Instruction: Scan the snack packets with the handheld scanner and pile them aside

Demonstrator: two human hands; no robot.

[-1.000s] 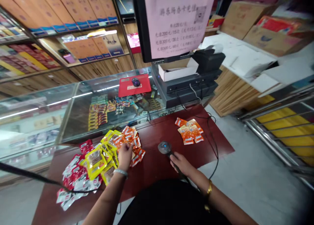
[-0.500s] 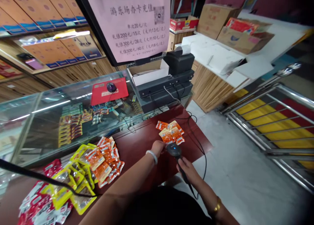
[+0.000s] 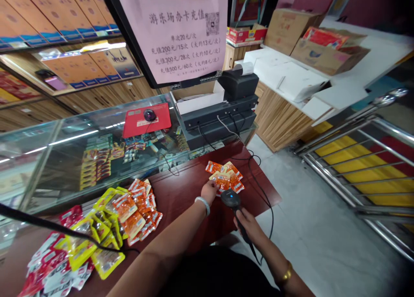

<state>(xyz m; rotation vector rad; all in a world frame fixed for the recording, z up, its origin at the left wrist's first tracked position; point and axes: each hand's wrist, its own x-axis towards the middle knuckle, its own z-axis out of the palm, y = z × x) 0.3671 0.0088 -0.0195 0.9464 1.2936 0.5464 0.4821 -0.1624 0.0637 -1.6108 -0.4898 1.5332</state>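
My right hand (image 3: 248, 222) is wrapped round the handle of a black barcode scanner (image 3: 230, 198), whose small blue light glows on its head. My left hand (image 3: 209, 192), a pale bangle at its wrist, pinches the edge of an orange snack packet (image 3: 220, 180). That packet lies on a small group of similar orange packets (image 3: 233, 169), just beyond the scanner's head. Over on the left of the dark red counter is a larger heap: orange packets (image 3: 142, 208), yellow packets (image 3: 108, 260) and red-and-white packets (image 3: 53, 266).
A glass display case (image 3: 69, 146) adjoins the counter, with a red mouse mat (image 3: 132, 122) on top. A monitor back bears a pink paper sign (image 3: 184, 59). The scanner's cable (image 3: 270, 202) loops over the counter's right edge. Metal railings (image 3: 365, 159) stand at the right.
My left hand has moved slightly forward onto the small orange group, and a packet now lies at its fingertips. The scanner stays nearly in place. The camera view has shifted a little.
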